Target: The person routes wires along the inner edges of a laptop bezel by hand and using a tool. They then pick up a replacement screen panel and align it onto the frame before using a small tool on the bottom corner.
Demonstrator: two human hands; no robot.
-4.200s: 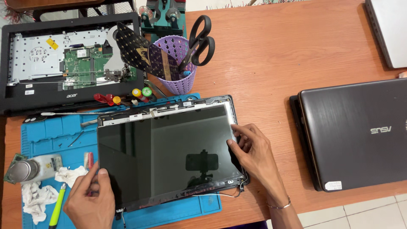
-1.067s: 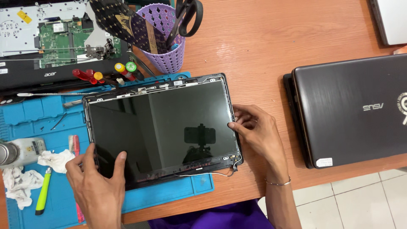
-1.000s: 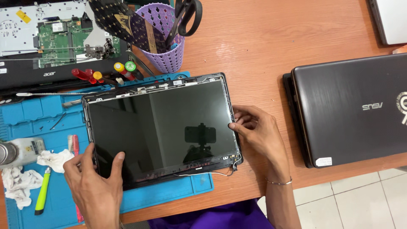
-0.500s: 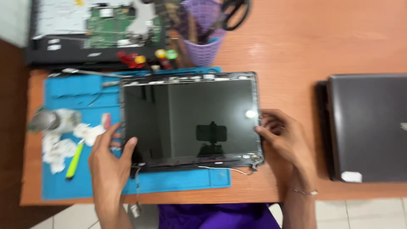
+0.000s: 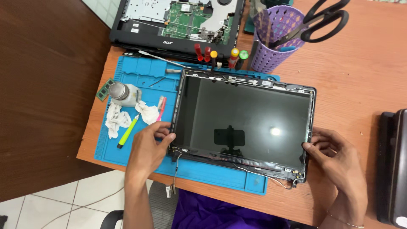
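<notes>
Black glossy laptop screen panel (image 5: pixel 246 123), lying on the blue silicone work mat (image 5: pixel 140 76), is pinched at both side edges by left hand (image 5: pixel 148 148) and right hand (image 5: pixel 339 159); even, gentle pressure is advised.

Support: wooden table (image 5: pixel 364 80), orange-brown top.
Near left: blue work mat (image 5: pixel 140 85), flat on the table.
Far edge: opened black laptop base (image 5: pixel 178 21).
Far right of mat: purple perforated cup (image 5: pixel 271 46).
Right edge: closed dark laptop (image 5: pixel 392 165).
</notes>
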